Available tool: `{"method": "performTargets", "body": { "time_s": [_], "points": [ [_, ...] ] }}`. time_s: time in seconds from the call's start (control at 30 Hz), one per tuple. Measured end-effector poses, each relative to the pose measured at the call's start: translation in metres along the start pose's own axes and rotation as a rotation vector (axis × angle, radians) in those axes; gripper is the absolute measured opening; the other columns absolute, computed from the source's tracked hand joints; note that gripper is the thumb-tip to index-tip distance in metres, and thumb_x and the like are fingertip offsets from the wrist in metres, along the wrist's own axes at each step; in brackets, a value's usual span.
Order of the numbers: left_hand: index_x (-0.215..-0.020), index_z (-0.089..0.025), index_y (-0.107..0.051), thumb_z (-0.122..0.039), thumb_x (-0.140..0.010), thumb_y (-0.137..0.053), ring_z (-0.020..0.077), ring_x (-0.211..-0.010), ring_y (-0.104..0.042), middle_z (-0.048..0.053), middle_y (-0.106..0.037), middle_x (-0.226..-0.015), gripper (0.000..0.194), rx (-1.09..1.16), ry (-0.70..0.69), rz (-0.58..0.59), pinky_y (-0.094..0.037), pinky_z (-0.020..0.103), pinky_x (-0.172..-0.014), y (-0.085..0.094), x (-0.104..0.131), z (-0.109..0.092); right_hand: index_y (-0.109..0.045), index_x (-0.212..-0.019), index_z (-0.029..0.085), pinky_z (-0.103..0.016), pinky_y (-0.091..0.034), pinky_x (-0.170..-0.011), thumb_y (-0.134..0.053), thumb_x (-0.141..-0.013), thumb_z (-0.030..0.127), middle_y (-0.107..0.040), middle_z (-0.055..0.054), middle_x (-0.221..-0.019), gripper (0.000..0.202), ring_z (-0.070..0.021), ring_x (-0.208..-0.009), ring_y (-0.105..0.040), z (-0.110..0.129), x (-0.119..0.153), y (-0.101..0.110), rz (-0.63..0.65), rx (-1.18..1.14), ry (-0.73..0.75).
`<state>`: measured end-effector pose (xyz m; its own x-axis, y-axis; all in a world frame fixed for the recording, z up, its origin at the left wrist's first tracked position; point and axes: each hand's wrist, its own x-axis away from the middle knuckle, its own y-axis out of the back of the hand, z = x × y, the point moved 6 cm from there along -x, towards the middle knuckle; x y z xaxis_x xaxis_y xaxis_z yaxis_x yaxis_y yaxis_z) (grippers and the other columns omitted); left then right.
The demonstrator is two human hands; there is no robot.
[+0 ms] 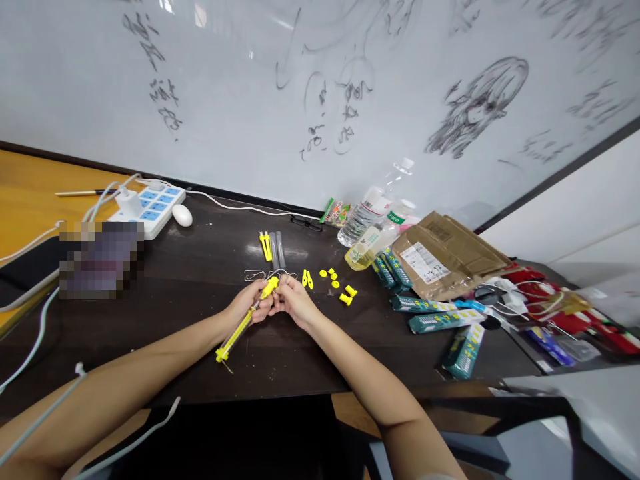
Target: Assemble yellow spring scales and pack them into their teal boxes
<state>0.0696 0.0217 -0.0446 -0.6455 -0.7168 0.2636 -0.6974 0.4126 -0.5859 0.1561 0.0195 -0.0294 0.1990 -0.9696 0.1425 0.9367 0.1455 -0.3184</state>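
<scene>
a large whiteboard is filling the view from ten to two o'clock, bearing black scrawls and, at two, a sketched long-haired head. near eleven, light is glinting off its gloss. at three, a white wall is meeting its dark frame. a dark brown tabletop is spreading across the centre; at nine, a yellow surface is adjoining it.

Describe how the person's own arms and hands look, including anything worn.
The left forearm and right forearm are bare, without sleeves. The left hand and right hand wear no gloves, and no watch or bracelet shows. A pale cord crosses in front of the left forearm.
</scene>
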Motion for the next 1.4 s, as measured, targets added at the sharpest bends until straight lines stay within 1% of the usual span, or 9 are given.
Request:
{"method": "performTargets", "body": {
  "time_s": [0.23,0.43,0.63,0.73,0.83,0.97,1.1,1.27,1.4],
  "points": [
    [-0.068,-0.014,-0.050,-0.035,-0.089,-0.041,0.0024,-0.023,-0.024,-0.009,-0.034,-0.041,0.031,0.158,0.098,0.118,-0.017,0.014,-0.025,-0.007,0.004,-0.001,-0.040,-0.074,0.021,-0.024,-0.055,-0.046,-0.061,-0.069,0.024,-0.052,0.009,-0.054,0.022,-0.0067,-0.045,-0.052,0.003,0.004,-0.001,0.015,0.004,-0.027],
    [-0.070,-0.014,-0.050,-0.042,-0.090,-0.040,0.0036,-0.021,-0.023,-0.009,-0.034,-0.039,0.035,0.046,0.063,0.135,-0.018,0.015,-0.023,-0.008,0.004,-0.006,-0.045,-0.074,0.020,-0.026,-0.055,-0.049,-0.059,-0.068,0.024,-0.051,0.007,-0.054,0.016,-0.0073,-0.046,-0.049,0.002,0.003,0.001,-0.003,-0.098,-0.058],
    [-0.081,-0.020,-0.044,-0.041,-0.086,-0.046,0.0067,-0.020,-0.027,-0.010,-0.040,-0.039,0.022,-0.064,-0.004,0.078,-0.020,0.014,-0.022,-0.004,0.001,-0.011,-0.048,-0.070,0.018,-0.026,-0.054,-0.058,-0.055,-0.067,0.023,-0.047,0.007,-0.051,0.010,-0.0074,-0.047,-0.047,-0.007,0.000,0.003,-0.047,-0.190,-0.146],
    [-0.081,-0.021,-0.040,-0.040,-0.085,-0.047,0.0082,-0.020,-0.031,-0.009,-0.043,-0.039,0.020,-0.134,-0.067,0.061,-0.023,0.015,-0.022,-0.002,-0.001,-0.014,-0.045,-0.066,0.018,-0.026,-0.053,-0.067,-0.055,-0.068,0.023,-0.046,0.007,-0.052,0.011,-0.0072,-0.050,-0.048,-0.009,0.000,0.001,-0.024,-0.237,-0.154],
    [-0.083,-0.021,-0.039,-0.040,-0.084,-0.049,0.0085,-0.020,-0.033,-0.009,-0.047,-0.042,0.021,-0.169,-0.115,0.082,-0.026,0.015,-0.023,-0.002,-0.001,-0.017,-0.044,-0.065,0.019,-0.026,-0.051,-0.070,-0.057,-0.069,0.023,-0.046,0.007,-0.052,0.014,-0.0084,-0.054,-0.049,-0.006,0.002,-0.002,0.021,-0.225,-0.118],
    [-0.084,-0.022,-0.039,-0.041,-0.084,-0.050,0.0087,-0.020,-0.032,-0.010,-0.046,-0.041,0.022,-0.112,-0.063,0.143,-0.026,0.015,-0.023,-0.003,0.000,-0.013,-0.045,-0.068,0.019,-0.024,-0.049,-0.065,-0.058,-0.070,0.022,-0.047,0.007,-0.052,0.014,-0.0084,-0.052,-0.046,0.000,0.004,-0.004,0.044,-0.188,-0.045],
    [-0.080,-0.021,-0.042,-0.039,-0.087,-0.045,0.0080,-0.020,-0.031,-0.008,-0.043,-0.041,0.020,-0.054,0.006,0.145,-0.021,0.015,-0.023,0.000,0.000,-0.008,-0.045,-0.070,0.020,-0.023,-0.048,-0.062,-0.059,-0.069,0.022,-0.046,0.008,-0.051,0.014,-0.0077,-0.050,-0.043,-0.001,0.004,-0.004,0.034,-0.190,-0.055],
    [-0.071,-0.017,-0.045,-0.045,-0.088,-0.042,0.0067,-0.019,-0.028,-0.007,-0.038,-0.037,0.032,-0.052,0.085,0.138,-0.019,0.016,-0.022,0.002,-0.002,-0.004,-0.044,-0.070,0.020,-0.024,-0.048,-0.064,-0.059,-0.069,0.024,-0.047,0.008,-0.050,0.015,-0.0082,-0.051,-0.044,-0.003,0.004,-0.003,0.009,-0.198,-0.047],
    [-0.084,-0.020,-0.043,-0.042,-0.085,-0.051,0.0082,-0.020,-0.033,-0.009,-0.046,-0.041,0.023,-0.060,-0.083,0.147,-0.025,0.015,-0.023,-0.004,-0.001,-0.014,-0.042,-0.071,0.020,-0.022,-0.044,-0.060,-0.060,-0.072,0.027,-0.047,0.008,-0.050,0.019,-0.0079,-0.051,-0.043,0.003,0.009,-0.006,0.013,-0.178,-0.008]
  ]
}}
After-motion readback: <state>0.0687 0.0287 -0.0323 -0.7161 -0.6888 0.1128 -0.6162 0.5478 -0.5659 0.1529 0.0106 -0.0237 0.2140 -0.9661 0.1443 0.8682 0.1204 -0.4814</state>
